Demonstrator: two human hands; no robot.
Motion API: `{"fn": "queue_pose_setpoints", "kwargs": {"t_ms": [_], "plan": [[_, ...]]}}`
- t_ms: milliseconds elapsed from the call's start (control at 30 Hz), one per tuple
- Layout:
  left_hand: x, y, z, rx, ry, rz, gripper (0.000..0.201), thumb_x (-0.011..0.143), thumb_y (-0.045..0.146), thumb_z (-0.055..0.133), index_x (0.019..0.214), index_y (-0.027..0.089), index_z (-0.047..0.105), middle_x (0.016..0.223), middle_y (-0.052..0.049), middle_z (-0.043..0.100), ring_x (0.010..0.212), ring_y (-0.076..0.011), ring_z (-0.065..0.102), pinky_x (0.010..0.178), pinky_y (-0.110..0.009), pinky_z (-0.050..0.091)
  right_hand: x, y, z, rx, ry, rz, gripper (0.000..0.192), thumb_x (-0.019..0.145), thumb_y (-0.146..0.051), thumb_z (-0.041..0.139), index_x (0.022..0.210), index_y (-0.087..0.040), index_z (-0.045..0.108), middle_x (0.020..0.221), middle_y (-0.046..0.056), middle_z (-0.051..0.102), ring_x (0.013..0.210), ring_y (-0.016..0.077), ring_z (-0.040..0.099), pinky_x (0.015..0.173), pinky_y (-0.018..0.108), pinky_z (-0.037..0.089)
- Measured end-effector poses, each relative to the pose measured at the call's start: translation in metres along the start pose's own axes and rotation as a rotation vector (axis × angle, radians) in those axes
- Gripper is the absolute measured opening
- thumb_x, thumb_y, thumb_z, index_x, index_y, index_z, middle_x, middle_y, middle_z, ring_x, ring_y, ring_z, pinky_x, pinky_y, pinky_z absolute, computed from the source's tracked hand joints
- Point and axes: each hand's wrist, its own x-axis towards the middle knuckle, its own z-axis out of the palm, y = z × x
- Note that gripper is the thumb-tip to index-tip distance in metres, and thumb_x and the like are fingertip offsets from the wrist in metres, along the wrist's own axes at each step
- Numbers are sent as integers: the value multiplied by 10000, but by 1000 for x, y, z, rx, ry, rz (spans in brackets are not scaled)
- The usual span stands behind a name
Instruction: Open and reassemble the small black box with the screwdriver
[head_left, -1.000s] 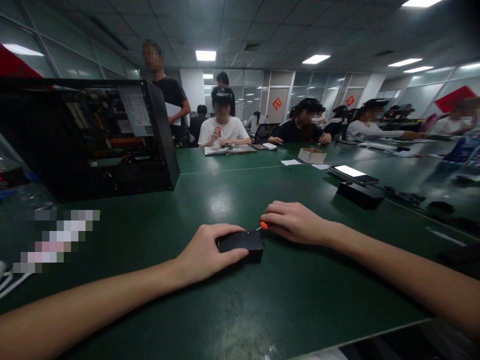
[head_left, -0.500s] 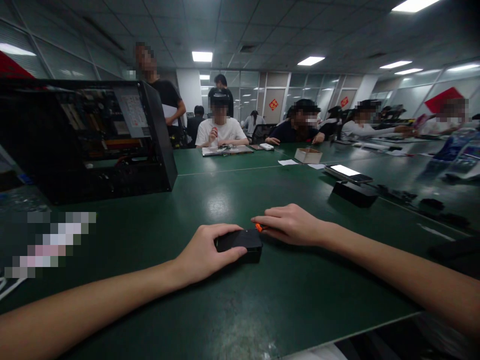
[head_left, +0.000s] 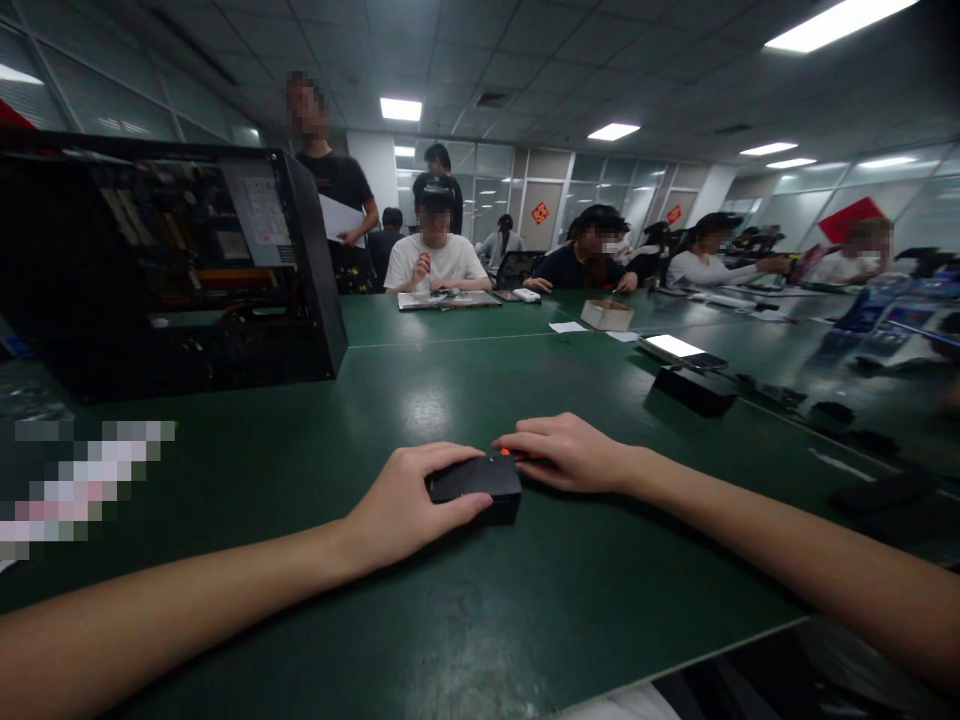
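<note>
two hands [head_left: 405, 500] on flat matte black box [head_left: 476, 482]

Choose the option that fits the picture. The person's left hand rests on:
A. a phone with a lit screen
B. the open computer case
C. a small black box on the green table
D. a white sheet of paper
C: the left hand grips the small black box lying flat on the green table, while the right hand holds an orange-tipped tool at its far edge.

Dim room under ceiling panels [head_left: 400, 108], glare on the green table [head_left: 427, 405], edges warped and blurred.
</note>
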Motion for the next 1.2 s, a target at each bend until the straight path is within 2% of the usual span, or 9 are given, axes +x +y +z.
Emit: {"fn": "queue_pose_setpoints", "kwargs": {"t_ms": [200, 367, 567, 767, 833, 933, 1000, 1067, 1200], "plan": [[-1, -1, 0, 16, 22, -17, 392, 832, 337, 767, 1200, 207, 726, 1122, -45, 780, 1002, -251, 714, 896, -331, 523, 5, -9, -3, -126, 104, -23, 315, 1046, -306, 428, 1217, -137, 631, 918, 81, 655, 807, 156, 588, 655, 263, 422], [0, 1, -1, 23, 31, -43, 391, 814, 353, 779, 1175, 209, 734, 1108, -51, 783, 977, -259, 718, 882, -341, 534, 4, -7, -2, -21, 81, 6, 313, 1043, -318, 456, 1244, -152, 628, 937, 86, 656, 855, 169, 577, 725, 278, 453], [0, 2, -3, -16, 8, -75, 389, 828, 390, 770, 1175, 217, 748, 1081, -48, 793, 961, -264, 724, 851, -337, 537, 4, -4, 1, 102, 88, 41, 307, 1031, -283, 471, 1265, -149, 619, 1077, 126, 669, 969, 198, 599, 824, 322, 502], [0, -1, -4, -132, 22, -89, 390, 825, 395, 774, 1175, 224, 752, 1124, -51, 791, 1025, -281, 717, 928, -368, 528, 3, -6, 1, 95, 121, 47, 302, 1028, -285, 467, 1259, -155, 612, 1062, 123, 679, 955, 194, 623, 809, 313, 514], [1, -4, -4, -225, 82, -102, 388, 827, 399, 768, 1164, 207, 750, 1138, -63, 786, 1045, -286, 709, 947, -379, 525, 2, -6, -2, 75, 114, 59, 302, 1029, -286, 459, 1250, -146, 610, 1013, 113, 681, 892, 179, 625, 764, 289, 503], [7, -13, -3, -394, 255, -159, 387, 866, 474, 717, 1099, 168, 755, 1078, -86, 786, 1010, -271, 699, 901, -355, 528, 1, -5, -8, 60, 68, 138, 306, 1016, -294, 476, 1233, -132, 618, 1000, 109, 682, 866, 176, 629, 758, 289, 499], [13, -20, -3, -488, 366, -221, 452, 905, 568, 639, 924, 134, 767, 918, -92, 776, 850, -223, 682, 796, -315, 523, 1, -5, -10, 78, 18, 217, 316, 997, -287, 506, 1247, -126, 613, 1039, 115, 679, 896, 187, 638, 790, 306, 510], [18, -26, -2, -634, 446, -307, 523, 894, 621, 624, 892, 113, 749, 852, -87, 755, 695, -173, 627, 681, -286, 503, 2, -4, -9, 108, -24, 269, 322, 980, -257, 522, 1260, -123, 607, 1068, 121, 672, 911, 193, 644, 805, 320, 521], [22, -27, -1, -791, 443, -400, 549, 851, 640, 666, 961, 105, 726, 772, -57, 734, 586, -136, 562, 581, -252, 451, 4, -3, -5, 182, -83, 291, 267, 982, -238, 525, 1199, -134, 641, 1067, 116, 666, 887, 181, 641, 789, 317, 533]]}}
